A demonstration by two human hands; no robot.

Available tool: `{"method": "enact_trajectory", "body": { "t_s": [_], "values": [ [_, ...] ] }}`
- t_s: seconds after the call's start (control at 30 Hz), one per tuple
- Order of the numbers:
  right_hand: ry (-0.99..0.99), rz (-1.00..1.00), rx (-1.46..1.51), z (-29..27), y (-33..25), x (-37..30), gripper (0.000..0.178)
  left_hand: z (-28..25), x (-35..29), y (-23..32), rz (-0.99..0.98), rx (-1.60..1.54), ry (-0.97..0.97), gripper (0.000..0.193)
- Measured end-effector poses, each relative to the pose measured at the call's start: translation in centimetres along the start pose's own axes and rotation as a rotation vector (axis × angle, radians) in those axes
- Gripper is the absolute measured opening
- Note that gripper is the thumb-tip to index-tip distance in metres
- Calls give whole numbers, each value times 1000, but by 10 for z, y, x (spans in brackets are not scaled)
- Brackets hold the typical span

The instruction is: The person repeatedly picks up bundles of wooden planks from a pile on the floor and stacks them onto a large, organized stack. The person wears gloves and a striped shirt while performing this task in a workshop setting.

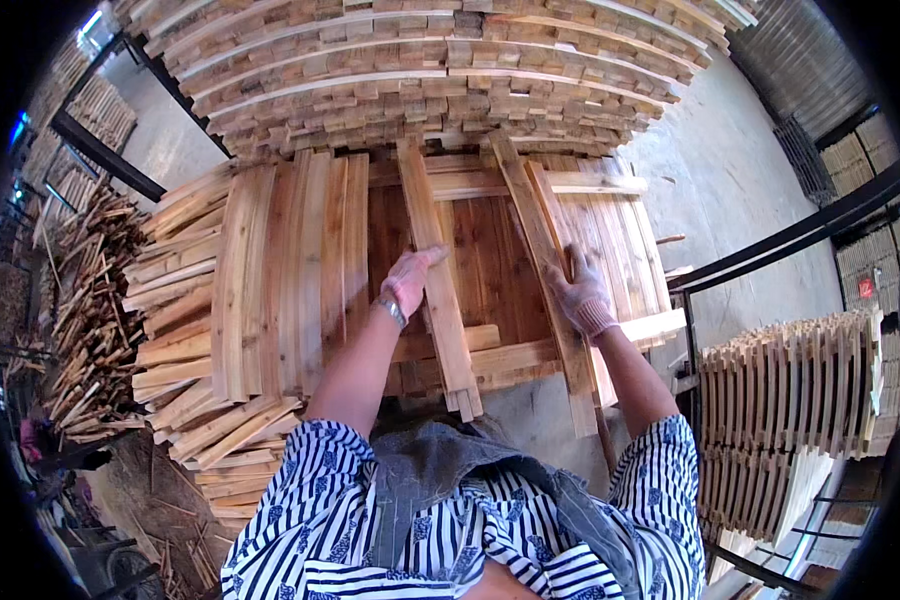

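Note:
My left hand (408,283), in a light work glove, is closed on a long wooden plank (448,325) at its left edge, near mid-length. My right hand (581,297), gloved too, grips a second wooden plank (522,190) from its right side. Both planks run away from me, slightly splayed, over a stack of brown boards (485,245). Beside the right-hand plank, partly under my fingers, lies another narrow board (544,195). Crosswise strips (597,183) lie beneath at the far and near ends. The undersides of my fingers are hidden.
Upright-lying boards (288,270) cover the left of the work surface, with loose slats (175,350) beyond them. A tall lumber stack (440,80) blocks the far side. Scrap wood (95,310) heaps at left; a black metal rail (770,235) and stacked slats (790,390) stand at right.

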State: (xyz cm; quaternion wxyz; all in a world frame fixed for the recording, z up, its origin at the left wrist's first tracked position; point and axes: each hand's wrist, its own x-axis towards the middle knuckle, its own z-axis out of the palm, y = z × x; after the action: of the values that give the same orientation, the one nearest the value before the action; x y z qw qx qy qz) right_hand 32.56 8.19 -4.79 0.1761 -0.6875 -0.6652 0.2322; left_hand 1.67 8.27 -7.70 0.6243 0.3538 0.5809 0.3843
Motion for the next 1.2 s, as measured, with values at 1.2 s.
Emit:
{"method": "enact_trajectory", "body": {
  "t_s": [1.2],
  "values": [
    [-172,39,-99,124,-193,11,61,-105,-53,-25,509,1575,534,65]
  ]
}}
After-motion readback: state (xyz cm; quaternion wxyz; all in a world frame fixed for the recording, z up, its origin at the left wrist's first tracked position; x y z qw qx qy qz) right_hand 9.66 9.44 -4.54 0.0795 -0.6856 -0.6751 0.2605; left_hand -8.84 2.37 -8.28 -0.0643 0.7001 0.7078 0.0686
